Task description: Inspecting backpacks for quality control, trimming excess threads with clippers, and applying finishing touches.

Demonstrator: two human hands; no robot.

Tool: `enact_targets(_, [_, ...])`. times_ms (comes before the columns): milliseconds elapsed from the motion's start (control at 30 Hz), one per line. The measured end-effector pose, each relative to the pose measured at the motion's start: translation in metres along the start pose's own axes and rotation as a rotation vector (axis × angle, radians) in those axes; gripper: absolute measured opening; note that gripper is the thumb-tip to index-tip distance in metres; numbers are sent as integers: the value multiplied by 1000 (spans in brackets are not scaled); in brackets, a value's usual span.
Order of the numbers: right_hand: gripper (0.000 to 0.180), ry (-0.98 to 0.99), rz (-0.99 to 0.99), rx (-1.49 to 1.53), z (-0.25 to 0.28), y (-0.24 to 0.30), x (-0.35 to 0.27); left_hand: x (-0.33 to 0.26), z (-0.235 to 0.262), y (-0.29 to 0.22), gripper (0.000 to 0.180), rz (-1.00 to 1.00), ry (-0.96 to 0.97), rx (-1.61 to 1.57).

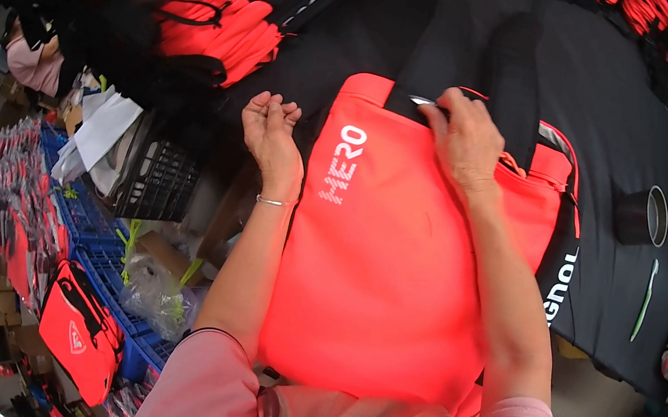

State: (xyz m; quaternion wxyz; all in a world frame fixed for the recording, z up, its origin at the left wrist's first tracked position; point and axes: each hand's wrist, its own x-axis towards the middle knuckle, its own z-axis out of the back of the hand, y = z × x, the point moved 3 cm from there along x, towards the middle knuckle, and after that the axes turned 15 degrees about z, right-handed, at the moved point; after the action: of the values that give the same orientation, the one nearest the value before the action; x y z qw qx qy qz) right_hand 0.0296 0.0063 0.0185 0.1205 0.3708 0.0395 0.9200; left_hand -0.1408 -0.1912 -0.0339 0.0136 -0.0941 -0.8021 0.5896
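A bright coral-red bag point(395, 262) with white lettering and a black top edge lies across the black-covered table toward my body. My right hand point(463, 137) is over its upper edge, fingers closed on a small shiny metal tool point(423, 100) whose tip pokes out past the thumb; the rest of the tool is hidden. Black straps point(515, 89) run from the bag's top onto the table. An orange cord point(513, 164) shows beside my right wrist. My left hand point(273, 136) is raised just off the bag's left side, fingers curled against the thumb; whatever they pinch is too small to see.
Red and black bags point(214, 28) are piled at the far left. A black crate point(160, 177) and blue crates point(101, 220) stand left, near another red bag point(78, 334). On the table's right are a dark cup-like roll point(643, 216) and a green-white stick point(644, 301).
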Motion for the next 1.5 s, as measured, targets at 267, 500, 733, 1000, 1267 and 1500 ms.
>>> enact_targets(267, [41,214,67,18,3,18,-25,-20,76,3,15,95,-140,-2])
enact_targets(500, [42,-4,-295,200,25,14,-21,-104,144,1,46,557,527,438])
enact_targets(733, [36,313,-458,784,-6,97,-19,-198,199,9,56,958,805,236])
enact_targets(1000, [66,646,-68,34,4,157,24,-210,139,-60,33,455,654,979])
enact_targets(1267, [43,652,-72,289,20,111,7,-230,123,-83,53,120,595,1335])
enact_targets(1500, [26,-149,-824,1599,47,93,-77,-202,145,-54,96,372,999,633])
